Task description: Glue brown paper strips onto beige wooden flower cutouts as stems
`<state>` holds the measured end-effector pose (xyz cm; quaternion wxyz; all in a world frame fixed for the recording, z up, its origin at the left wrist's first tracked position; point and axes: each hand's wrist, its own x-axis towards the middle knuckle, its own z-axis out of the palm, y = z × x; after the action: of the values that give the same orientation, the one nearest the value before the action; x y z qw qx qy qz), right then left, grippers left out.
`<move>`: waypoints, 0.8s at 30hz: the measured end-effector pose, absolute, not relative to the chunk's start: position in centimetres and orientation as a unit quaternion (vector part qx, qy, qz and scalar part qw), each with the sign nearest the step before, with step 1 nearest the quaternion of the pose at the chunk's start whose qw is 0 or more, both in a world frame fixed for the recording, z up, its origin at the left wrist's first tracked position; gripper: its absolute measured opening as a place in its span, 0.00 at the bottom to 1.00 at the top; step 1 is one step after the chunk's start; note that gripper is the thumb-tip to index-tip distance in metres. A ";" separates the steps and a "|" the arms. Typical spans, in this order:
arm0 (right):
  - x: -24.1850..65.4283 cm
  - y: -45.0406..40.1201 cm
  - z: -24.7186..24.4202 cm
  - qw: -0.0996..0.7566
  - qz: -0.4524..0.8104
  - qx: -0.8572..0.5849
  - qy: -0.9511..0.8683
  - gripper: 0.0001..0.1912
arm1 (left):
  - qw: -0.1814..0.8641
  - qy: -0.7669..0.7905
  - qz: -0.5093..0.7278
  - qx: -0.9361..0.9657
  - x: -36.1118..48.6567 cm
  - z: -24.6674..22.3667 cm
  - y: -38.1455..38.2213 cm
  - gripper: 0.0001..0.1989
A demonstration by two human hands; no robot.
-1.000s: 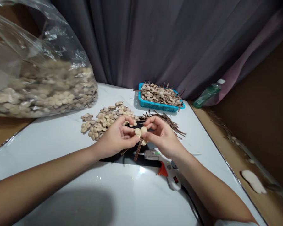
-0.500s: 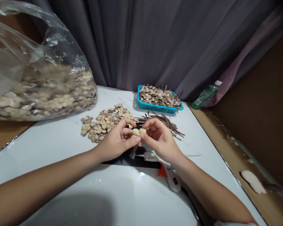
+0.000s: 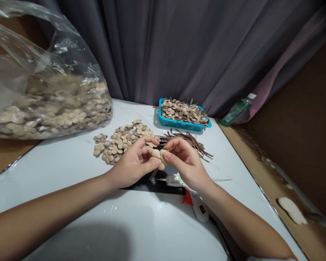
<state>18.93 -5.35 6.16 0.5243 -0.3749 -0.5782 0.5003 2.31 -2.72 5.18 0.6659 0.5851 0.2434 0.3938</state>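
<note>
Between my two hands is a cream petalled flower piece [image 3: 161,165], gripped by its petals. My left hand [image 3: 137,157] pinches its left side with thumb and fingers. On the other side, my right hand [image 3: 186,163] closes on it, the thumb lying over a petal. A brown strip [image 3: 153,174] hangs below the flower; where it joins is hidden. Under my hands a white glue gun [image 3: 176,180] with an orange trigger lies on a dark mat [image 3: 143,185], its nozzle pointing left. Loose flower pieces [image 3: 119,143] are heaped beyond my left hand, and brown strips [image 3: 198,143] lie beyond my right.
A blue basket [image 3: 179,125] at the back holds flowers with strips. To the left stands a large clear plastic bag [image 3: 51,108] full of flower pieces. A green bottle [image 3: 237,110] leans off the right edge of the white table [image 3: 97,228]. A grey curtain [image 3: 165,50] hangs behind.
My right thumb has moved up over a petal, and more of the flower's lower petals show. Both hands stay in nearly the same place, still holding it.
</note>
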 end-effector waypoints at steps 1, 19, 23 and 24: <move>19.0 -5.4 6.2 0.524 0.497 -0.376 -0.581 0.09 | 0.667 0.241 0.393 0.585 2.3 5.2 -2.7 0.17; 18.8 -6.0 6.0 0.526 0.404 -0.374 -0.649 0.08 | 0.610 0.275 0.395 0.629 2.0 4.8 -2.5 0.05; 18.9 -5.8 6.0 0.526 0.390 -0.378 -0.655 0.08 | 0.606 0.283 0.394 0.630 2.0 4.9 -2.5 0.06; 19.0 -5.8 6.1 0.528 0.389 -0.378 -0.654 0.07 | 0.605 0.285 0.396 0.629 2.1 5.0 -2.5 0.06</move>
<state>18.98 -5.77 6.07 0.5278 -0.3779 -0.6537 0.3889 2.05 -2.50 5.00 0.6053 0.6292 0.2849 0.3957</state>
